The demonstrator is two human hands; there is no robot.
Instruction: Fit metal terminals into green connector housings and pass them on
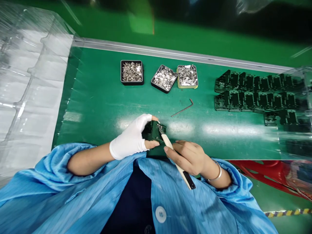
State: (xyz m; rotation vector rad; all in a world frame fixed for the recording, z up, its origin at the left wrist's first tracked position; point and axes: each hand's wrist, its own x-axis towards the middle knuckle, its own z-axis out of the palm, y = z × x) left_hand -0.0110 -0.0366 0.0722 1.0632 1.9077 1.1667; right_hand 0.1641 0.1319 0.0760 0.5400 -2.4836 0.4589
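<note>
My left hand [131, 138], in a white glove that leaves the fingertips bare, grips a dark green plastic housing [154, 131] near the table's front edge. Bare and wearing a silver bangle, my right hand [188, 156] is closed around a knife-like tool [168, 143] with a cream handle and a black end. The tool's metal tip meets the housing, beside small shiny metal parts on its top. Part of the housing is hidden by my left fingers. An L-shaped hex key [182, 108] lies on the green table beyond my hands.
Small metal parts fill one black tray [132, 83], a second tilted tray [159, 87] and a yellowish-edged tray [187, 86]. Rows of dark green housings [255, 100] stand at right. Clear plastic trays [31, 71] lie left. A red stool [270, 172] is below the table's right edge.
</note>
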